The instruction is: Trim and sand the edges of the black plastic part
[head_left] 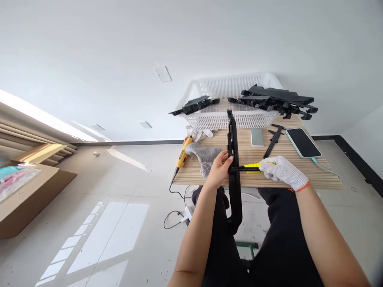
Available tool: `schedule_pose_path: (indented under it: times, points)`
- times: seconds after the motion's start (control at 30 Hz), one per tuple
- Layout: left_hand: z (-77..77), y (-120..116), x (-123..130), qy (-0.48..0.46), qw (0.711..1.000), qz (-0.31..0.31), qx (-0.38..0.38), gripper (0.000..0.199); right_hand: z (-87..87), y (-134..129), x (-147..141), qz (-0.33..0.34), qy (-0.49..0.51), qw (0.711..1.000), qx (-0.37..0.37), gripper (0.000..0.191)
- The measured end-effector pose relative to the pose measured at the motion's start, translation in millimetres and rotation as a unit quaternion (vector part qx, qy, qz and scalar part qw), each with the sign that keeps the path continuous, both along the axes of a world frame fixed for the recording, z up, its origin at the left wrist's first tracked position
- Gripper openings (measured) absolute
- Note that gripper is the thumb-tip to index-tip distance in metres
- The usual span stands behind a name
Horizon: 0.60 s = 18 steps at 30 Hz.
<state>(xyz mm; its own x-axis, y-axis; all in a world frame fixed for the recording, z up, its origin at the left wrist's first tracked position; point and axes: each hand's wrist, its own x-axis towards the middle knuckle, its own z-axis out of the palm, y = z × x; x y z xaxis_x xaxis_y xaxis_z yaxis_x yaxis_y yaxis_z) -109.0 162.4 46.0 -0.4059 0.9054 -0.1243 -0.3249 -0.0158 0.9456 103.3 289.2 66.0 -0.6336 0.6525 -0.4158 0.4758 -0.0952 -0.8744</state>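
My bare left hand (220, 168) is closed on a long black plastic part (235, 191), gripping it near its middle. The part stretches from the basket's front down past the table edge, over my lap. A white knit glove with an orange cuff covers my right hand (278, 171). Its fingers wrap round a yellow and black utility knife (253, 168), whose tip end meets the part's right edge just below my left fingers. Whether the blade is cutting into the plastic is too small to see. A grey cloth (204, 156) lies left of my left hand.
Behind, a white plastic basket (203, 121) bears several black plastic parts (272, 99). On the wooden table (191, 178) are a yellow corded tool (183, 152), a white glove (206, 133), a small pale box (257, 137), a caliper (273, 141) and a phone (303, 143) on a cable.
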Motion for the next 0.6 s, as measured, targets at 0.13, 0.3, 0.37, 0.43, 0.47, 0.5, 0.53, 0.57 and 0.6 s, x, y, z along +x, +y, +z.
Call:
schedule_pose_path:
  times: [0.13,0.3,0.37,0.43,0.47,0.5,0.53,0.57,0.6]
  points:
    - [10.5,14.7,-19.1,0.028,0.998,-0.062,-0.002,0.049,11.1,23.4,-12.4,0.021,-0.004,0.999,-0.046,0.038]
    - [11.1,33.1,-32.5,0.033,0.992,-0.118,0.034,0.044,16.2,42.7,-23.4,0.056,-0.002,0.998,-0.031,0.031]
    - [15.1,41.4,-38.9,0.061,0.987,-0.141,0.038,0.041,16.0,52.3,-29.9,0.066,-0.021,0.997,-0.044,0.034]
    - [20.1,49.0,-46.1,0.098,0.982,-0.155,0.041,0.039,16.6,61.3,-37.3,0.069,-0.032,0.995,-0.062,0.036]
    - [21.8,51.9,-49.4,0.112,0.98,-0.156,0.044,0.038,17.3,64.5,-40.6,0.069,-0.028,0.995,-0.063,0.036]
    - [22.4,54.0,-51.9,0.121,0.98,-0.15,0.05,0.038,17.9,66.2,-43.2,0.071,-0.02,0.996,-0.058,0.035]
    - [21.7,54.9,-53.7,0.126,0.981,-0.137,0.056,0.038,18.3,66.4,-44.8,0.07,-0.011,0.996,-0.048,0.033]
    - [19.9,54.7,-54.5,0.13,0.983,-0.117,0.061,0.038,18.3,64.8,-45.3,0.065,-0.004,0.997,-0.04,0.031]
    - [17.0,53.6,-54.3,0.134,0.985,-0.091,0.064,0.039,17.7,61.6,-44.7,0.054,0.007,0.998,-0.038,0.03]
